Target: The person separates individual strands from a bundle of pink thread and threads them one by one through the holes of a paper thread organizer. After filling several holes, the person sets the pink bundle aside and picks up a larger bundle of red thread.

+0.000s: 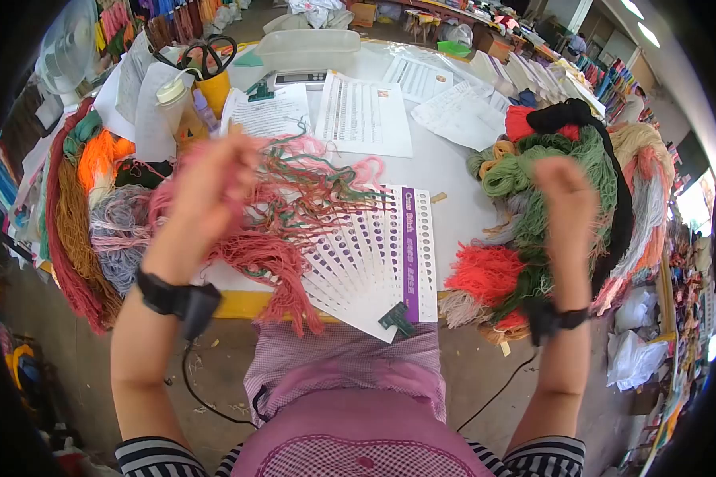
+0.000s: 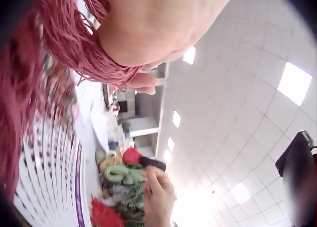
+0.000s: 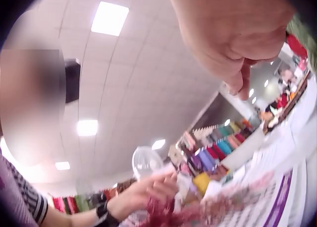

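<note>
My left hand (image 1: 215, 179) is raised over the left side of the table and grips a hank of dusty-rose thread (image 2: 74, 39), whose strands loop round the hand and hang down. Below it lie rose and green strands (image 1: 326, 179), knotted along a fanned set of white cards with punched holes (image 1: 358, 266). A purple-striped "Cross Stitch" card (image 1: 410, 246) lies at the right of the fan, with a dark green clip (image 1: 396, 318) at its base. My right hand (image 1: 566, 187), blurred in the head view, is up in front of green thread hanks (image 1: 501, 171). Its fingers curl in, with nothing visible in them.
Heaped hanks flank both table edges, including orange thread (image 1: 99, 163), red thread (image 1: 485, 274) and black thread (image 1: 622, 199). Printed sheets (image 1: 366, 115), a clear plastic tray (image 1: 309, 49), a yellow cup with scissors (image 1: 213, 91) and a squeeze bottle (image 1: 175, 103) stand farther back.
</note>
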The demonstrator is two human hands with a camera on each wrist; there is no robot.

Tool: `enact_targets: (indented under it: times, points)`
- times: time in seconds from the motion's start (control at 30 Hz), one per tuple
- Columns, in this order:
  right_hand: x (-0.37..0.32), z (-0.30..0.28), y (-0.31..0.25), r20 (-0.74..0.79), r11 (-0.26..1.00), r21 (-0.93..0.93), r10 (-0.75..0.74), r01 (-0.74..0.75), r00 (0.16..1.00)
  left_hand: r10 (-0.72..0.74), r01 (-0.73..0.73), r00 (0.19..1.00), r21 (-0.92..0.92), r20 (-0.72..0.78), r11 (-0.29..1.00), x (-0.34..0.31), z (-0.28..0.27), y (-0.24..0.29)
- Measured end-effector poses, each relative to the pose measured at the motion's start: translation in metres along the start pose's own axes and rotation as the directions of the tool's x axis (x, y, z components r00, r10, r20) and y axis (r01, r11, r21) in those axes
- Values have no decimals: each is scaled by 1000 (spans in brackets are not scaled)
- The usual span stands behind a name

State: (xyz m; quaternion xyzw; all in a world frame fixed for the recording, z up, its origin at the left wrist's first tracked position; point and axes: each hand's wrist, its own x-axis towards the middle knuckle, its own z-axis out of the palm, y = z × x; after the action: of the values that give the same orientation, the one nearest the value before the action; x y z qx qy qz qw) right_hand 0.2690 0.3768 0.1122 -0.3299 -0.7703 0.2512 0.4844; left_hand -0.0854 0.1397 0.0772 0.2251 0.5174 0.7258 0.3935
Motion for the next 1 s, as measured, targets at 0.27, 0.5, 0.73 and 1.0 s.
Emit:
enact_targets:
  times: [0.27,0.5,0.73,1.0]
  points:
    - [-74,156,15,621,924,139,200,-357,758,-558,557,821,43,119,829,0,56,-109]
    - [-79,178,26,547,997,-22,71,-71,834,-458,459,882,21,108,888,-3,64,-113]
    - [-73,168,27,651,964,115,108,-239,751,-181,150,980,289,85,945,14,70,-124]
    - [-75,167,26,631,954,121,140,-275,763,-247,169,951,357,186,919,17,58,-116]
